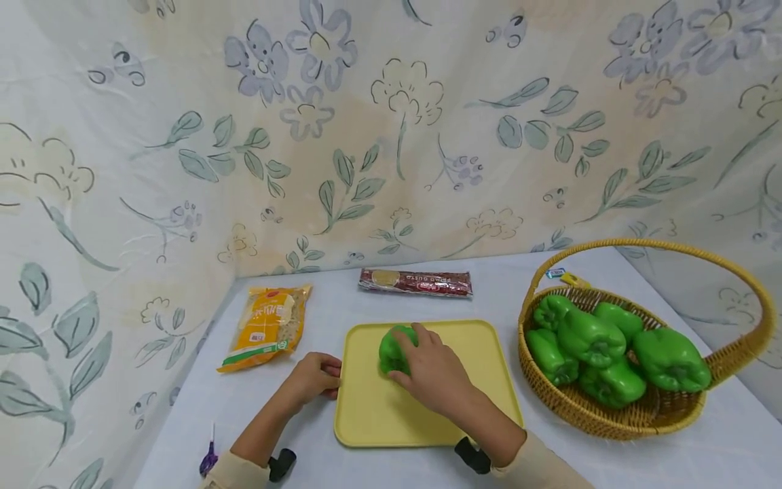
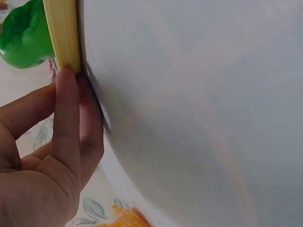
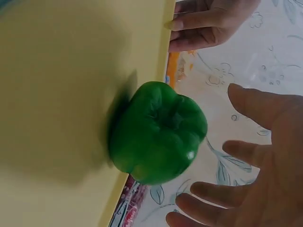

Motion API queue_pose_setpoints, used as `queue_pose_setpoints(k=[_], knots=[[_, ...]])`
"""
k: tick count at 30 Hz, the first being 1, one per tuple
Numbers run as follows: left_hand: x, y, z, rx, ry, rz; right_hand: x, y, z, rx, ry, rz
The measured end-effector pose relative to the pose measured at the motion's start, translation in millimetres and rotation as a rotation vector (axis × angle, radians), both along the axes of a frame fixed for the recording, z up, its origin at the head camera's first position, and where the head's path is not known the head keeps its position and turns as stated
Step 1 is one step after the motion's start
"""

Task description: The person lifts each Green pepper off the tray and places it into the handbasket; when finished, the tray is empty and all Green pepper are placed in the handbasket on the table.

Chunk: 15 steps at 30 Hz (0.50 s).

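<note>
A green bell pepper (image 1: 391, 350) sits on the yellow tray (image 1: 379, 418), left of its middle. My right hand (image 1: 436, 370) is over it in the head view. The right wrist view shows that hand (image 3: 265, 175) with its fingers spread and a gap between them and the pepper (image 3: 158, 135). At the tray's left edge, my left hand (image 1: 314, 380) pinches the rim. Its thumb and fingers (image 2: 67, 109) meet the tray's side (image 2: 64, 38) in the left wrist view.
Right of the tray stands a wicker basket (image 1: 535, 373) with a tall handle, holding several green bell peppers (image 1: 592, 339). An orange food bag (image 1: 271, 322) lies at the left, a dark red packet (image 1: 427, 283) behind the tray. A purple-wrapped lollipop (image 1: 209, 460) is front left.
</note>
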<state>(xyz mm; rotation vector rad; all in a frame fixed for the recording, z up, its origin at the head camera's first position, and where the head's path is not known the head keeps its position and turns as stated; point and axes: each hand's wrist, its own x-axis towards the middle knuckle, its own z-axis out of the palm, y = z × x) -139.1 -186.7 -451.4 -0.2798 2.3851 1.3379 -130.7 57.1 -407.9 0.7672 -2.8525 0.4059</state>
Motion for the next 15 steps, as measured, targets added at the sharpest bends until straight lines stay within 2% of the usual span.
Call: queue_pose_setpoints(k=[6, 10, 15], knots=[[1.3, -0.2, 0.6, 0.005, 0.001, 0.003, -3.5, -8.7, -4.4, 0.005, -0.086, 0.018], [0.7, -0.3, 0.4, 0.008, 0.002, 0.001, -5.5, -10.6, -6.3, -0.042, -0.149, 0.01], [0.5, -1.0, -0.5, 0.02, 0.001, 0.0, -7.5, -12.0, -10.5, -0.095, -0.165, 0.01]])
